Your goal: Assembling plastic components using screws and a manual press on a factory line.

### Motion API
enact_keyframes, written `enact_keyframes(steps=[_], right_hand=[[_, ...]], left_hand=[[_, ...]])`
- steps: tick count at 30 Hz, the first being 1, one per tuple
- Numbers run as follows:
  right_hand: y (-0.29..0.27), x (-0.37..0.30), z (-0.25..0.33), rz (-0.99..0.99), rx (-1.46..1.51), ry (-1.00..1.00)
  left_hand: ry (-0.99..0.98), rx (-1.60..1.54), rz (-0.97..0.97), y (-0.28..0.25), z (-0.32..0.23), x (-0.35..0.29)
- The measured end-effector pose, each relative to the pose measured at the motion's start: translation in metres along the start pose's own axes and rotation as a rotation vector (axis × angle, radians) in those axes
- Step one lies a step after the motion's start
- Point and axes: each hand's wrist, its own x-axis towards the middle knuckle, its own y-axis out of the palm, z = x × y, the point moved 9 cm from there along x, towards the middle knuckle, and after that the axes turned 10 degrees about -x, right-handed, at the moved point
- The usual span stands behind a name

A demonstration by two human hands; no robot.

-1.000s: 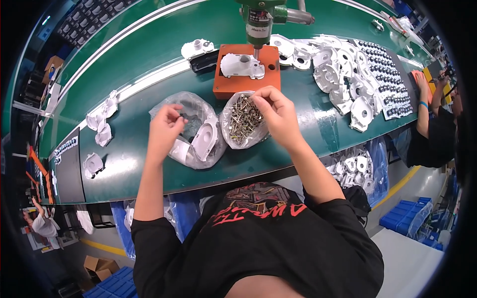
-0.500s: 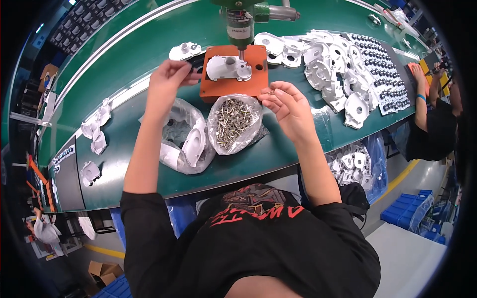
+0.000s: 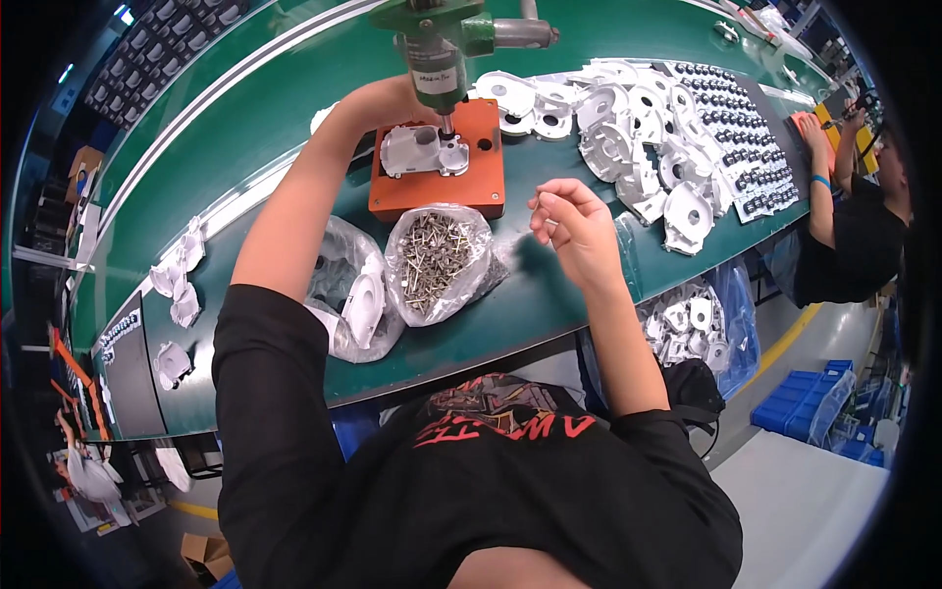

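Note:
My left hand (image 3: 394, 100) reaches up to the green press head (image 3: 437, 74); its fingers are hidden behind the machine. Under the press tip, a white housing part (image 3: 410, 152) lies on an orange fixture block (image 3: 437, 193). To the right of the block, my right hand (image 3: 574, 221) is raised over the table, thumb and fingers pinched on what looks like a small metal pin (image 3: 538, 200). Nearest to it is a clear plastic bag (image 3: 479, 257) full of loose metal pins (image 3: 432, 260). Left of that stands another clear bag (image 3: 339, 329) with white parts inside.
White housings (image 3: 628, 137) are piled on the right of the green table (image 3: 510, 319), beside rows of black parts (image 3: 751, 147). A few white pieces (image 3: 179, 285) lie at far left. A co-worker's arm (image 3: 819, 187) is at the right. A bag of white parts (image 3: 687, 329) sits below the edge.
My left hand has moved up and right, from beside the fixture block to behind the press head. My right hand has drawn slightly away from the block. The whole view has shifted a little.

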Motion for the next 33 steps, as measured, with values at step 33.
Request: enact_keyframes(steps=[33], right_hand=[[0.065, 0.101, 0.014, -0.074, -1.096, -0.569]], left_hand=[[0.287, 0.197, -0.482, 0.043, -0.016, -0.122]])
